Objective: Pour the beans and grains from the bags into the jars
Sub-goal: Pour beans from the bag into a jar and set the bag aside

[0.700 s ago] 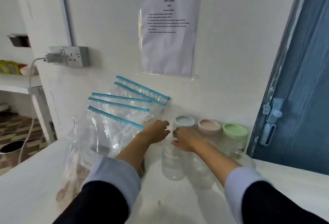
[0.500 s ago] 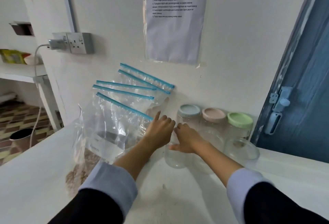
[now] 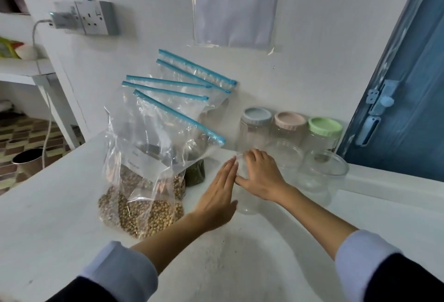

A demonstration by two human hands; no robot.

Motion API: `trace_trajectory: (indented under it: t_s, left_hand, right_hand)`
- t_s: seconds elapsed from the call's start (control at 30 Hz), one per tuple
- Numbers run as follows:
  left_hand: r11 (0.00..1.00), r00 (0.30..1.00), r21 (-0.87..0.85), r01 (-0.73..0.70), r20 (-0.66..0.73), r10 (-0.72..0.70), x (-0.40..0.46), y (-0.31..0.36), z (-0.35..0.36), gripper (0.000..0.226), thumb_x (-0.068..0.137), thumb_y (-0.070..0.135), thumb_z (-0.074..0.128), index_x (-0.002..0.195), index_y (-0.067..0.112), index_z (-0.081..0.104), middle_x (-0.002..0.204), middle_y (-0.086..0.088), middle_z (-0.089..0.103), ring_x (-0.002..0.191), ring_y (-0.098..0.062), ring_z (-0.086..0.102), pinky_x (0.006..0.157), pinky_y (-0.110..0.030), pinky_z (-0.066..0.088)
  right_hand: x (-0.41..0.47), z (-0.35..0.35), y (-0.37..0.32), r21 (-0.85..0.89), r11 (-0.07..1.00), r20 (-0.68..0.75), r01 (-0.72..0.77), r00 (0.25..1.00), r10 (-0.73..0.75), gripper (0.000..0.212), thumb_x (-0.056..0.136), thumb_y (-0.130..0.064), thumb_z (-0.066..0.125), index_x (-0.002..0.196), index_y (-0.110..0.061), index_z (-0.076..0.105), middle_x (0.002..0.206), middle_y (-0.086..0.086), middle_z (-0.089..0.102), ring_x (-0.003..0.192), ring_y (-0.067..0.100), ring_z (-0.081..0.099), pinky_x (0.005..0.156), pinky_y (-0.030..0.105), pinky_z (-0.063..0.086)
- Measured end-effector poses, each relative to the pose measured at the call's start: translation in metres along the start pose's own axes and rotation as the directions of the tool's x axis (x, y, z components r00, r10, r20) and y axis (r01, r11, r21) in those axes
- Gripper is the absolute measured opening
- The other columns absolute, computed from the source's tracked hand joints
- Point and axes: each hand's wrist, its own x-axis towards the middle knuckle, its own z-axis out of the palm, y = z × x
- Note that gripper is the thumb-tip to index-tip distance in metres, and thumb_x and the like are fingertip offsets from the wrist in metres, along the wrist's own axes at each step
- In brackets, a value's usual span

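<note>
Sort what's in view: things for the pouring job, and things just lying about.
For the job: bags of beans and grains, lidded jars, open jars, left hand, right hand.
Lying about: wall socket, paper sheet, door, bin.

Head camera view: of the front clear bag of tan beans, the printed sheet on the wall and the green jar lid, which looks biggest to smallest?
1. Front clear bag of tan beans
2. Printed sheet, cut off at the top, so its rank is unsure
3. Green jar lid, clearly smallest
</note>
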Motion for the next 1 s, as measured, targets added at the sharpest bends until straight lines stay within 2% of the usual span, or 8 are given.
trace_trajectory:
  t_s: [0.1,0.23,0.33,0.5,0.67,0.77,0.9,1.0]
  left_hand:
    - [0.902,0.989,-0.407,0.142,0.094,-0.113,-0.002,0.011,0.011,0.122,0.079,0.035,0.074,0.14,0.021,-0.031,0.153,0.007,-0.021,0.14,-0.004,-0.009,0.114,-0.018,0.004]
    - [0.711,0.957,-0.651,0.265,0.09,-0.274,0.011,0.014,0.028,0.128,0.054,0.044,0.088,0.147,0.028,0.001,0.155,0.002,0.019,0.141,-0.01,0.024,0.115,-0.028,0.028]
    - [0.667,0.951,-0.702,0.25,0.047,-0.307,0.014,0.014,0.031,0.112,0.047,0.044,0.089,0.139,0.02,0.03,0.131,0.009,0.045,0.122,-0.009,0.048,0.099,-0.024,0.046]
    - [0.705,0.978,-0.677,0.21,0.132,-0.164,0.017,0.003,0.025,0.107,0.048,0.042,0.09,0.137,0.021,0.035,0.129,0.002,0.053,0.119,-0.011,0.053,0.099,-0.04,0.048]
    - [0.812,0.983,-0.556,0.179,0.134,-0.125,0.019,0.013,0.023,0.058,0.08,-0.006,0.066,0.131,-0.011,0.038,0.093,-0.003,0.052,0.11,-0.031,0.053,0.089,-0.032,0.052]
    - [0.724,0.983,-0.666,0.179,0.094,-0.156,0.019,0.009,0.031,0.084,0.063,0.022,0.087,0.131,0.007,0.041,0.117,-0.005,0.056,0.114,-0.019,0.055,0.095,-0.044,0.05]
    - [0.696,0.989,-0.704,0.142,0.065,-0.136,0.017,0.011,0.032,0.095,0.057,0.025,0.087,0.133,0.009,0.032,0.128,-0.001,0.047,0.122,-0.018,0.051,0.097,-0.03,0.05]
    - [0.714,0.994,-0.693,0.103,0.038,-0.107,0.018,0.012,0.033,0.076,0.059,0.034,0.083,0.119,0.002,0.048,0.113,-0.011,0.053,0.108,-0.023,0.056,0.089,-0.039,0.054]
  right_hand:
    - [-0.006,-0.004,-0.01,0.075,0.992,-0.008,-0.099,0.995,0.1,0.074,0.082,-0.059,0.054,0.138,-0.013,0.037,0.143,0.008,0.037,0.131,0.026,0.033,0.106,0.037,0.029]
    - [-0.008,-0.008,-0.022,0.095,0.961,0.017,-0.26,0.966,0.26,0.079,0.072,-0.06,0.059,0.134,-0.015,0.041,0.141,0.009,0.036,0.129,0.029,0.03,0.099,0.042,0.031]
    - [-0.01,-0.012,-0.018,0.141,0.968,0.058,-0.205,0.978,0.199,0.08,0.066,-0.059,0.063,0.132,-0.016,0.043,0.136,0.006,0.038,0.125,0.026,0.032,0.097,0.041,0.034]
    - [-0.019,-0.033,-0.007,0.365,0.931,0.174,-0.003,0.983,-0.065,0.068,0.048,-0.023,0.065,0.116,-0.015,0.059,0.115,-0.006,0.046,0.112,0.014,0.039,0.09,0.028,0.039]
    - [-0.043,-0.037,-0.033,0.59,0.784,0.085,0.191,0.951,-0.296,0.013,0.075,-0.004,0.061,0.074,-0.008,0.074,0.072,0.0,0.065,0.072,0.011,0.06,0.068,0.017,0.049]
    - [-0.037,-0.037,-0.03,0.447,0.86,-0.213,0.246,0.963,-0.165,0.019,0.087,-0.015,0.059,0.101,-0.011,0.07,0.101,0.003,0.068,0.095,0.015,0.061,0.091,0.034,0.049]
    - [-0.035,-0.02,-0.013,0.175,0.97,0.057,0.171,0.981,-0.183,0.046,0.093,-0.039,0.053,0.132,-0.015,0.052,0.142,0.001,0.047,0.135,0.014,0.037,0.12,0.043,0.008]
    - [-0.047,-0.013,-0.017,0.443,0.837,-0.258,0.32,0.94,-0.223,0.036,0.086,-0.039,0.055,0.068,-0.011,0.069,0.073,0.001,0.07,0.068,0.004,0.06,0.098,0.035,0.046]
